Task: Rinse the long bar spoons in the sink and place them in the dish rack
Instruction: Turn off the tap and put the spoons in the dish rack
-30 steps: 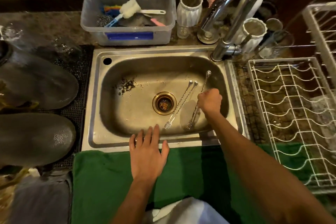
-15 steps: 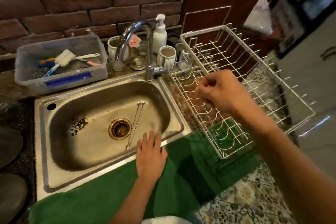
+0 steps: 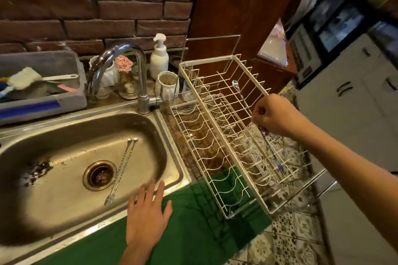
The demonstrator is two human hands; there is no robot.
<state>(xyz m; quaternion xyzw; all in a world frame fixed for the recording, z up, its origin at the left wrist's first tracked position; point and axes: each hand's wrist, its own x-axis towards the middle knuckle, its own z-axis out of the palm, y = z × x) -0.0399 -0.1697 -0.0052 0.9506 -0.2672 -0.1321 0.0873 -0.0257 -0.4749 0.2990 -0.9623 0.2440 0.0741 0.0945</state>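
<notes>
My right hand (image 3: 274, 115) is shut on one long bar spoon (image 3: 241, 94), held over the right section of the white wire dish rack (image 3: 217, 127). The spoon's bowl end points toward the back and its fork end reaches down among the rack's wires near the front. Two more bar spoons (image 3: 122, 168) lie side by side in the steel sink (image 3: 71, 122), just right of the drain (image 3: 99, 175). My left hand (image 3: 147, 214) rests flat and open on the sink's front edge and the green towel (image 3: 193, 228).
A chrome faucet (image 3: 137, 75) arches over the sink's back right corner. Behind it stand a white pump bottle (image 3: 159, 58), ribbed white cups (image 3: 167, 85) and glass jars. A clear bin (image 3: 41, 92) with brushes sits at the back left. White cabinets (image 3: 355, 101) are at the right.
My right hand lifted one spoon out of the sink and carried it right, over the rack, lowering its fork end among the wires. The view swung right. My left hand stayed at the sink's edge.
</notes>
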